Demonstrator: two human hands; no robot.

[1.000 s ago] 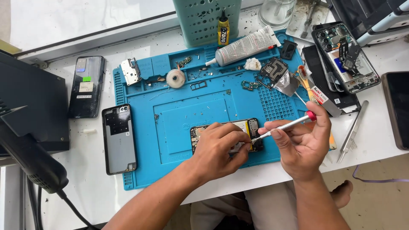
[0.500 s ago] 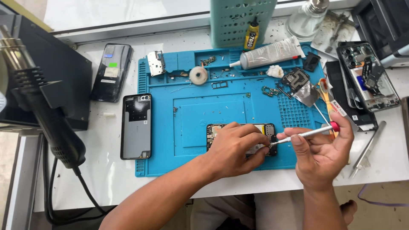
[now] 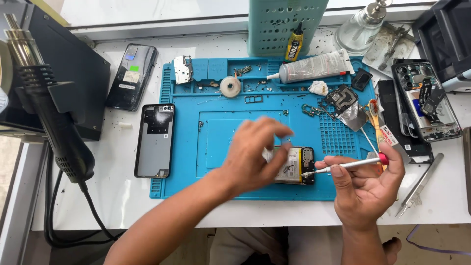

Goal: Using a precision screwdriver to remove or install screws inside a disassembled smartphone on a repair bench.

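An opened phone (image 3: 297, 165) with its battery showing lies on the blue work mat (image 3: 221, 142), near the mat's front edge. My left hand (image 3: 255, 152) hovers just above and left of it, blurred by motion. Its thumb and fingers are pinched on a small pale piece (image 3: 267, 155). My right hand (image 3: 365, 189) holds a slim silver screwdriver (image 3: 346, 167) with a red cap. The tip rests at the phone's right end.
A heat gun (image 3: 51, 118) on a black station stands at the left. A grey back cover (image 3: 156, 140) and a dark phone (image 3: 132, 76) lie beside the mat. A glue tube (image 3: 316, 67), green basket (image 3: 284, 24), another open phone (image 3: 427, 100) and tweezers (image 3: 419, 186) are nearby.
My left hand has lifted off the phone and moved up and left, uncovering it. The right hand still holds the screwdriver at the phone. The view has shifted.
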